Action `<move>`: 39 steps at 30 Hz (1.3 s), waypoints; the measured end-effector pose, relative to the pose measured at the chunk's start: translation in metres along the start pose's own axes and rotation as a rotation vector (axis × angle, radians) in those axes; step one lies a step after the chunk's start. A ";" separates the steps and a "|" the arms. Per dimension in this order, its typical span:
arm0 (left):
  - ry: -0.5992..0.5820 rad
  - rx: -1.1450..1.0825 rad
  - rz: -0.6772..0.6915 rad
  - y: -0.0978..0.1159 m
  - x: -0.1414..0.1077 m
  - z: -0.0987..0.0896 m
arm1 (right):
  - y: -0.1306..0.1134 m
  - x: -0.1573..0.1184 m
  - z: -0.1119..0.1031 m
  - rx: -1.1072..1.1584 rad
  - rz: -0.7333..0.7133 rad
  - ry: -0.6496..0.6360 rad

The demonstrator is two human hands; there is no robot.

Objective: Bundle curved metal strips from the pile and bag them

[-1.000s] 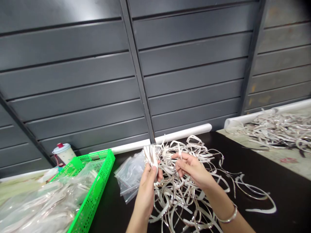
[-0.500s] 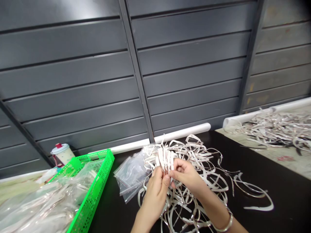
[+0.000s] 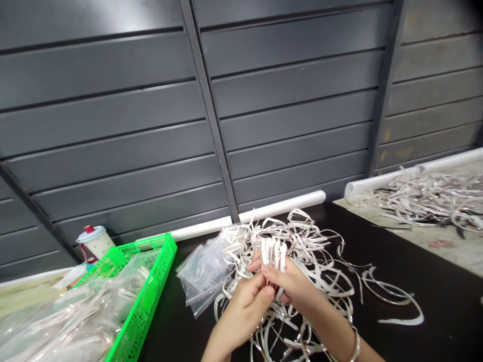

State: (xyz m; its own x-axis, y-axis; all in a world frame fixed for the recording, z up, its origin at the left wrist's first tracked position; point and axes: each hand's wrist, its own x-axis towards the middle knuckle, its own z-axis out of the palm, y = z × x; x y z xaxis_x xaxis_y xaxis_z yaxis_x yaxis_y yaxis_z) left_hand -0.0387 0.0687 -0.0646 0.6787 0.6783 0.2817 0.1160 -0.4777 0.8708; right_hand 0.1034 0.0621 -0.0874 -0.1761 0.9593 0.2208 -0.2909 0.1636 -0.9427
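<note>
Dark counter point(image 3: 381, 296) under tangled white strips point(image 3: 313, 251), left grip point(image 3: 243, 314) and right grip point(image 3: 294, 290) clamped on one light, springy-looking bundle point(image 3: 272, 255), best pinched low.

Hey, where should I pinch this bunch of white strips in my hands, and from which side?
Probably best low on the bundle of white strips, just beneath its upright ends, coming in from both sides with your left hand and right hand. The ends stand side by side there, so a side pinch should keep them lined up, while the tops are loose.
</note>
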 end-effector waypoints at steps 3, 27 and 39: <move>-0.077 -0.112 -0.008 0.004 -0.001 -0.003 | -0.004 -0.001 -0.002 -0.010 0.009 -0.018; -0.060 -0.286 -0.132 -0.002 -0.001 -0.003 | 0.002 0.002 0.006 0.187 0.138 0.062; 0.047 0.019 0.028 0.004 -0.001 0.000 | -0.008 -0.007 0.008 0.136 0.132 0.015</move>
State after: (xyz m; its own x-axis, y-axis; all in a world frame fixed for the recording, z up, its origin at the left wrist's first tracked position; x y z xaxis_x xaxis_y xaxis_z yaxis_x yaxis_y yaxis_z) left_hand -0.0387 0.0664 -0.0616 0.6471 0.6899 0.3244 0.1115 -0.5066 0.8549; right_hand 0.0998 0.0521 -0.0790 -0.2071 0.9739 0.0931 -0.3912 0.0048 -0.9203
